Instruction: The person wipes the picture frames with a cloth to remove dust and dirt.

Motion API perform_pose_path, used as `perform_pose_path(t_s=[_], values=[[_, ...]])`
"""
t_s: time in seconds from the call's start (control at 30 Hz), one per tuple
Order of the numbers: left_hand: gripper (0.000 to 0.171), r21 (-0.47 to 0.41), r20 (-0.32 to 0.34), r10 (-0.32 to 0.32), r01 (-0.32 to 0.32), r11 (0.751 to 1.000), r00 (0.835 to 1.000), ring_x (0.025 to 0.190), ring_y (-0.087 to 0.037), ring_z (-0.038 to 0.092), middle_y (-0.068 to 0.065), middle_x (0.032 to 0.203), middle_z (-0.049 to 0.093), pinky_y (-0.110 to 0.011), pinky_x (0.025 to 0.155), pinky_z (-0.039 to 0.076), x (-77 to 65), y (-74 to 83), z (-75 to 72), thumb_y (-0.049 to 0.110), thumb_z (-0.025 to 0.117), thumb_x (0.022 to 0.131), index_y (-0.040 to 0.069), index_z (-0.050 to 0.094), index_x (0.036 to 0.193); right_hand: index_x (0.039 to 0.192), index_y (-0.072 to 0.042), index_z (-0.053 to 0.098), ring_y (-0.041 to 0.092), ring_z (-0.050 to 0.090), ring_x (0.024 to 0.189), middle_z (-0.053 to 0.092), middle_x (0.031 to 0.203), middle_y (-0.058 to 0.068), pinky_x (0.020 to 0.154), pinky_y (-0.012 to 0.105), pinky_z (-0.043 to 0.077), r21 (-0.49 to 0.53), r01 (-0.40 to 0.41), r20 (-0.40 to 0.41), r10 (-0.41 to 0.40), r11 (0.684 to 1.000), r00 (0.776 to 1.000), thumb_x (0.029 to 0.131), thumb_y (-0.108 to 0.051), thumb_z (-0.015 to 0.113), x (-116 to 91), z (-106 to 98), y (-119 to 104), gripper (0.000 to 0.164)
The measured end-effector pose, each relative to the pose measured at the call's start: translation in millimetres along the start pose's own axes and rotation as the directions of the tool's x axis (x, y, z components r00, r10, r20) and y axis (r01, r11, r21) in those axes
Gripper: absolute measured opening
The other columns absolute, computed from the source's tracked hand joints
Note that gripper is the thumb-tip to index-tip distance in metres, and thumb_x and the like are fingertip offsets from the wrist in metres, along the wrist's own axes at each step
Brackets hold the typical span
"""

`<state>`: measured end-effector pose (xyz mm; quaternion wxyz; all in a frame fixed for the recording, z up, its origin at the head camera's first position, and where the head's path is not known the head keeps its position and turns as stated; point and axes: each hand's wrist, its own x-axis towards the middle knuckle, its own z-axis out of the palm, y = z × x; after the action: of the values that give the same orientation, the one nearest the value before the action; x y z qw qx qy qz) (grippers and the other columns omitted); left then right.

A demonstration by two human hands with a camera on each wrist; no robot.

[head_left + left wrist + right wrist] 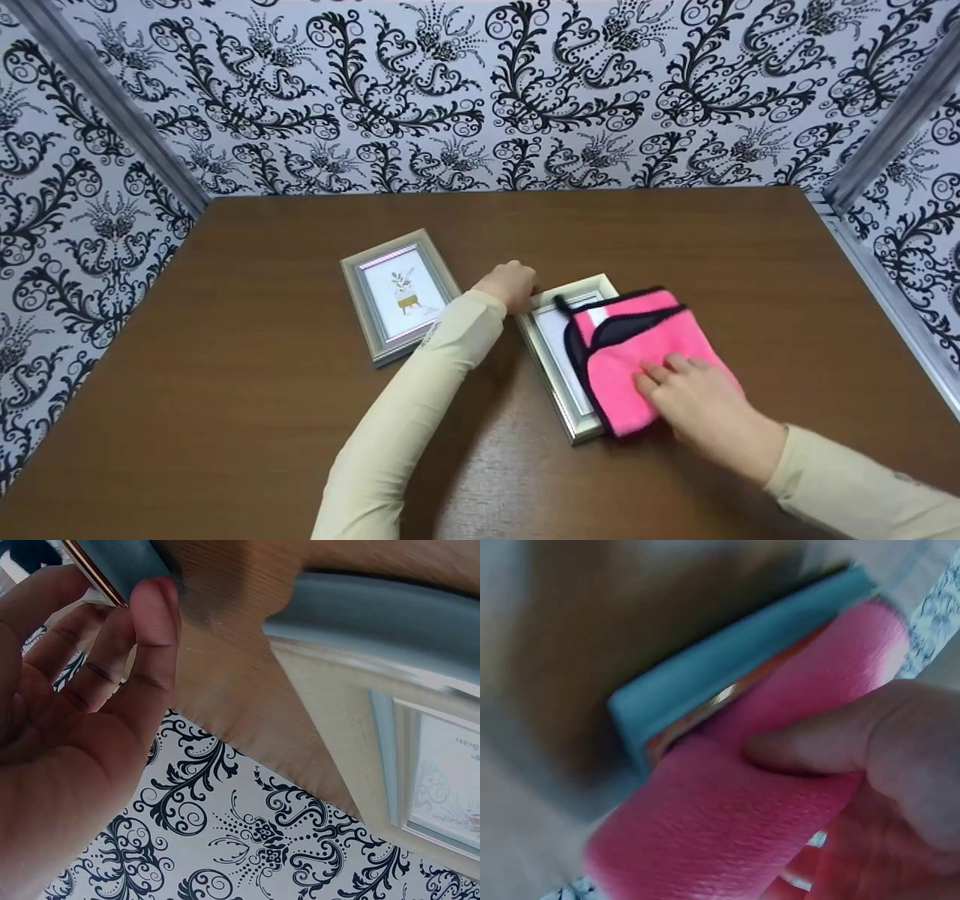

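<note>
A pink cloth with black edging [697, 337] lies folded over the right part of a pale picture frame [551, 379], hiding that side of its picture. My right hand [697, 401] grips the cloth; in the right wrist view the thumb presses into the pink fabric [697, 817] beside the frame's edge [735, 656]. With its fingers and thumb, my left hand [510, 286] pinches the same frame by its far left corner. The left wrist view shows the thumb against the frame's side [124, 566].
A second picture frame [358, 311], holding a drawing of a plant in a yellow pot, lies left of my left forearm, which overlaps its near right edge. Patterned wall panels [420, 97] border the brown table [225, 360] at the back and sides.
</note>
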<state>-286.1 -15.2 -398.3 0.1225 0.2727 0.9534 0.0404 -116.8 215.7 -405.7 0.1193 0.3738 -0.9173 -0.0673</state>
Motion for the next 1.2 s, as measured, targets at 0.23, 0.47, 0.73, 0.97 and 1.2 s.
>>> perform_pose_path(t_s=[0.23,0.47,0.73,0.97,1.2], values=[[0.009,0.015,0.001,-0.037,0.037,0.999,0.999,0.089,-0.027,0.063,-0.014,0.101,0.068,-0.041,0.076,0.052,2.5,0.3,1.0,0.011,0.064,0.087,0.003,0.067,0.083,0.102,-0.002,0.066,0.03,0.055,0.071,0.069,0.096,0.013,0.053,0.041,0.047,0.126,0.066,-0.134,-0.049,0.99,0.99,0.069,0.003,0.067,12,10,-10,0.033],[0.016,0.019,-0.022,-0.022,0.023,1.0,0.999,0.082,-0.024,0.058,-0.01,0.093,0.065,-0.041,0.074,0.052,6.3,-2.7,7.9,0.014,0.065,0.085,0.008,0.058,0.072,0.121,-0.009,0.066,0.026,0.059,0.101,0.066,0.119,0.002,0.081,0.043,0.05,0.435,0.26,-0.198,-0.19,0.862,0.962,0.068,0.011,0.061,18,20,-4,0.057],[0.022,0.036,-0.032,-0.017,0.018,0.999,0.999,0.079,-0.022,0.054,-0.01,0.091,0.062,-0.042,0.073,0.053,6.8,1.1,7.7,0.019,0.062,0.09,0.01,0.055,0.071,0.128,-0.013,0.062,0.027,0.057,0.111,0.062,0.128,0.003,0.099,0.034,0.038,0.506,0.419,-0.307,-0.297,0.754,0.904,0.068,0.014,0.06,2,23,7,0.066],[0.004,0.029,0.009,-0.007,0.007,1.0,1.0,0.079,-0.02,0.052,-0.007,0.091,0.063,-0.038,0.069,0.051,5.5,2.1,5.3,0.011,0.062,0.086,0.01,0.065,0.083,0.121,-0.013,0.066,0.025,0.058,0.109,0.065,0.121,0.0,0.097,0.038,0.038,0.438,0.331,-0.272,-0.228,0.836,0.935,0.069,0.01,0.06,-17,12,14,0.057],[0.012,0.037,0.012,-0.03,0.029,0.999,0.999,0.089,-0.024,0.06,-0.009,0.103,0.066,-0.04,0.073,0.053,4.2,1.8,4.7,0.012,0.064,0.084,0.011,0.072,0.093,0.111,-0.008,0.069,0.028,0.062,0.096,0.069,0.104,0.006,0.081,0.049,0.047,0.218,0.038,-0.183,0.003,0.975,0.983,0.07,0.007,0.065,-34,4,8,0.044]])
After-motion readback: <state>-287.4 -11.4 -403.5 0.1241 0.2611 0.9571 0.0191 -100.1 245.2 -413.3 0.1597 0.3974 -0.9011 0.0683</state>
